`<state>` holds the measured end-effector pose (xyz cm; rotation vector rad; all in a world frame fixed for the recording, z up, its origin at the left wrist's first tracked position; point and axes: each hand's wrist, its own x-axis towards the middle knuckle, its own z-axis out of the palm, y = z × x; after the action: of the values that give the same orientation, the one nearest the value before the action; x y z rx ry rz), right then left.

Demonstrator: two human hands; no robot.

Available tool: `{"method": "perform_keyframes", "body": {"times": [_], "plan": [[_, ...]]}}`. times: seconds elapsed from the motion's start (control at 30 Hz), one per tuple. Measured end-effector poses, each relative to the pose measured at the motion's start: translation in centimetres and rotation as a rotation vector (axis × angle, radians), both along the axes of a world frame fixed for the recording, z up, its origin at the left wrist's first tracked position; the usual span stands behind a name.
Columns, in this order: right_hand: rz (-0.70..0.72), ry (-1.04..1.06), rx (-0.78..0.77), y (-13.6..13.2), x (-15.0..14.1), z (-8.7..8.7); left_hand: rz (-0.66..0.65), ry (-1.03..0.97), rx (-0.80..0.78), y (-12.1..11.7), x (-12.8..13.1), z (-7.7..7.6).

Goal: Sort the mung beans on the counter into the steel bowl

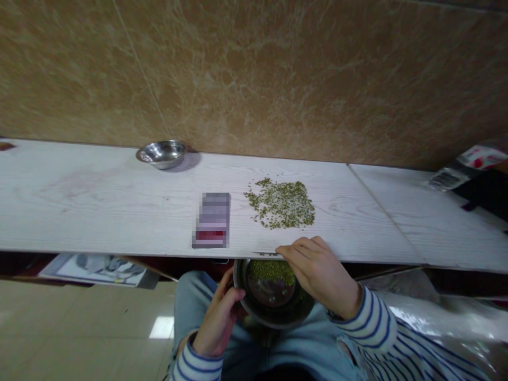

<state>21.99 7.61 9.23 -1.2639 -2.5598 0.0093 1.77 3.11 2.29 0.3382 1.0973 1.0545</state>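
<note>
Small green mung beans [301,203] lie scattered in a loose patch on the white wood-grain table [99,206]. Below the table's front edge, over the lap, a round metal bowl [273,321] holds more green beans at its far side. My left hand [222,312] grips the bowl's left rim, thumb on top. My right hand [313,267] is at the table edge above the bowl's right side, its fingers bent and pressed together. A thin dark line and a few dark bits show by its fingertips; whether it pinches something there is unclear.
A small shallow steel bowl [163,154] stands by the wall. A phone-like slab [212,219], pixelated, lies left of the beans. At the far right are a plastic packet [472,161] and a black object [490,193]. Under the table sits an open drawer-like box [99,270].
</note>
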Motion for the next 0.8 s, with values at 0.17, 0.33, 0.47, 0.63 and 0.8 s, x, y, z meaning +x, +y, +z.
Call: {"method": "perform_keyframes", "body": {"times": [0.17,0.33,0.47,0.63,0.8], "plan": [[0.011,0.023,-0.025,-0.9,0.8,0.3,0.022,0.027,0.005,-0.3,0.1,-0.2],[-0.061,0.069,0.006,-1.3,2.5,0.4,0.064,0.066,0.002,-1.0,0.0,-0.7],[-0.125,0.112,0.048,-1.6,3.7,0.4,0.060,0.015,0.000,-1.7,0.4,-1.3],[-0.236,0.110,0.097,-1.9,6.2,0.1,0.015,0.014,-0.012,-2.3,1.3,-1.6],[-0.305,0.050,0.136,-1.5,7.7,-0.2,-0.005,0.039,0.016,-1.9,1.6,-1.3]]}}
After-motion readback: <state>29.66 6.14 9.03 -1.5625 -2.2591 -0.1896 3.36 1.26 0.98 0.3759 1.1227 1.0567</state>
